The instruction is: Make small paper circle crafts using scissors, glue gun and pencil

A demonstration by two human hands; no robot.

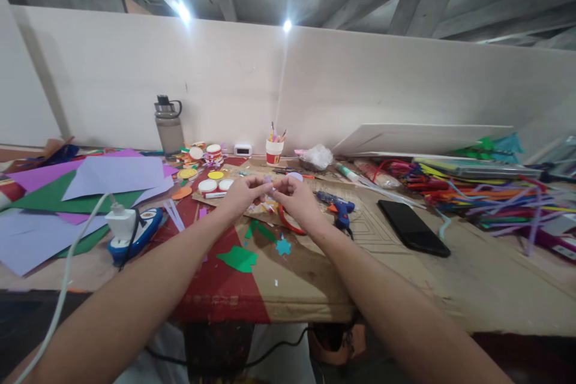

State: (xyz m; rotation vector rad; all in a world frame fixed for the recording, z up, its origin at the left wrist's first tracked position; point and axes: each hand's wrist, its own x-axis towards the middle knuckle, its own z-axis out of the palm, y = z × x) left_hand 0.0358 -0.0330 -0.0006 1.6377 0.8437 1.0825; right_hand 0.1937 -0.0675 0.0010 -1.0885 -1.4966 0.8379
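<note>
My left hand and my right hand meet above the cardboard, fingertips pinched together. Between them shows a small light purple piece; its exact shape is mostly hidden by the fingers. A pale purple disc appears just behind my right hand, and a red ring-shaped strip curves below it. Under my hands lie green paper scraps and a blue star-shaped cutout. To the right of my right hand rests a blue glue gun. White round lids sit left of my left hand.
A phone lies at right, before a heap of pipe cleaners. Coloured paper sheets and a blue power strip with a white cable occupy the left. A bottle and a cup of pencils stand along the back.
</note>
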